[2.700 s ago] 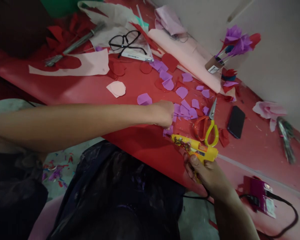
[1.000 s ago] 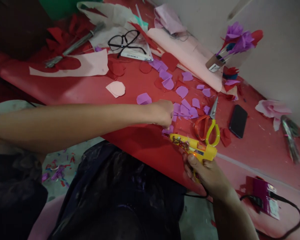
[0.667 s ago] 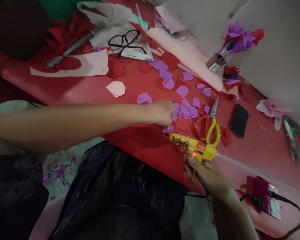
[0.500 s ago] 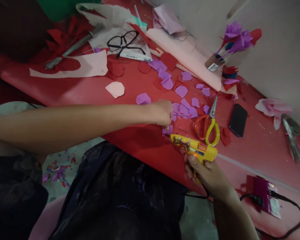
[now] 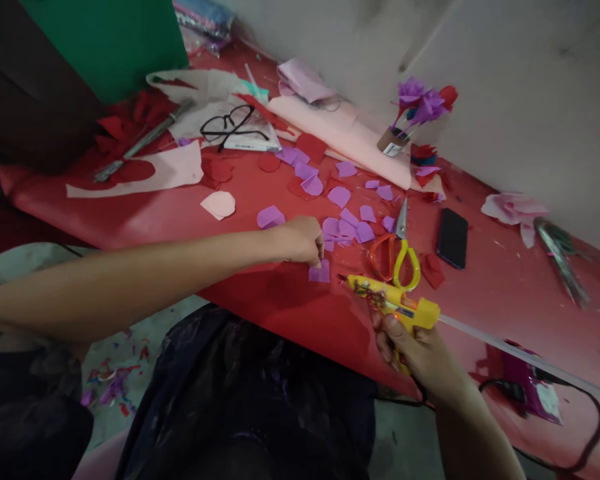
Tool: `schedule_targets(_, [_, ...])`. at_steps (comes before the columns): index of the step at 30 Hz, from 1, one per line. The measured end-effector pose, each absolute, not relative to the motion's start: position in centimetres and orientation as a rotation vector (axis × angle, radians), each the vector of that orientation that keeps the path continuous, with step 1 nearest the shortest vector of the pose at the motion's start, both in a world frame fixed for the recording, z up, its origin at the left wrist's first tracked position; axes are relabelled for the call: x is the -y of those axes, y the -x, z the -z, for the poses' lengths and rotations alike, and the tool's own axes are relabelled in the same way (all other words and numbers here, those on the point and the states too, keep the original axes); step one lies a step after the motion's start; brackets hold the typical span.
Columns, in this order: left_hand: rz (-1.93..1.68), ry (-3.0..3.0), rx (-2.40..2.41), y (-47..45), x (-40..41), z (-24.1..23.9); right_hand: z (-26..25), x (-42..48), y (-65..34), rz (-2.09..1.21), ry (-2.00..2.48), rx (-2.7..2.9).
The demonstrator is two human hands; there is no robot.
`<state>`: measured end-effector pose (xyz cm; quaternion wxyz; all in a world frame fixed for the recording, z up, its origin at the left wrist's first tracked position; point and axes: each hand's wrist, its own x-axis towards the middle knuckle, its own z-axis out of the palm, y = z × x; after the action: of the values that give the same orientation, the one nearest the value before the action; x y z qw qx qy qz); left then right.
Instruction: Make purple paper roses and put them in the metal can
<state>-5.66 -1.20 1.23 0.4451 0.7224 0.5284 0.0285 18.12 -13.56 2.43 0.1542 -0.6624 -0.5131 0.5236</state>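
Closest in, dark clothing [image 5: 260, 407] fills the foreground, coloured scraps [image 5: 114, 383] scattered on the floor [image 5: 155, 320] to its left. Up to the right hand [image 5: 423, 353], and it's wrapped round the grip of the yellow glue gun [image 5: 380, 293], an orange light [image 5: 396, 317] glowing on the side, nozzle aimed leftward over the red surface [image 5: 285, 303]. Just beside that tip, but clear of it, lies a single purple petal [image 5: 320, 272]! Over its upper edge sits the left hand [image 5: 303, 240], fingers curled down; whether they pinch the petal, I cannot tell. Just beyond the gun, scissors [image 5: 403, 250], one handle orange, one yellow, with a dark phone [image 5: 453, 238] to their right. Behind the left hand, a cluster of loose purple petals [image 5: 347, 228]. Farther back, black-framed glasses [image 5: 235, 127], and near the wall [image 5: 530, 100], a brown cup [image 5: 393, 141] holding purple and red flowers [image 5: 427, 107].
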Motion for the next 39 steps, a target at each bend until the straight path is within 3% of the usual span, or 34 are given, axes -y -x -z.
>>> schedule_targets(4, [-0.149, -1.797, -1.286, 6.2, 1.3, -1.4, -3.5, 14.0, -21.4, -1.267, 2.008, 1.406])
schedule_targets(9, [-0.448, -1.646, -1.281, 6.2, 0.6, -3.2, -2.0, 12.9, -26.8, -0.198, 2.26, 1.659])
schedule_targets(13, [-0.639, -1.524, -1.207, 4.5, -0.3, -5.0, 0.1, 11.0, -29.8, 0.141, 2.405, 1.634])
schedule_targets(19, [-0.903, -1.378, -1.083, 1.2, -1.3, -6.2, 1.1, 9.1, -31.8, 0.153, 2.574, 1.507])
schedule_targets(24, [-1.006, -1.378, -1.043, -0.4, -2.1, -5.2, -1.2, 7.7, -31.1, 0.248, 2.649, 1.468])
schedule_targets(26, [-1.028, -1.425, -1.042, -0.6, -2.2, -4.7, -3.0, 6.5, -28.6, 0.268, 2.428, 1.521])
schedule_targets(29, [-0.986, -1.577, -1.066, -0.5, -2.1, -4.2, -5.4, 4.0, -23.0, -0.125, 1.718, 1.876])
schedule_targets(31, [-0.938, -1.675, -1.059, -0.3, -1.9, -4.0, -6.4, 2.5, -19.5, -0.434, 1.482, 1.947])
schedule_targets(39, [-0.866, -1.657, -1.083, -0.1, -1.8, -2.8, -3.8, 0.8, -16.8, -0.739, 1.497, 1.777])
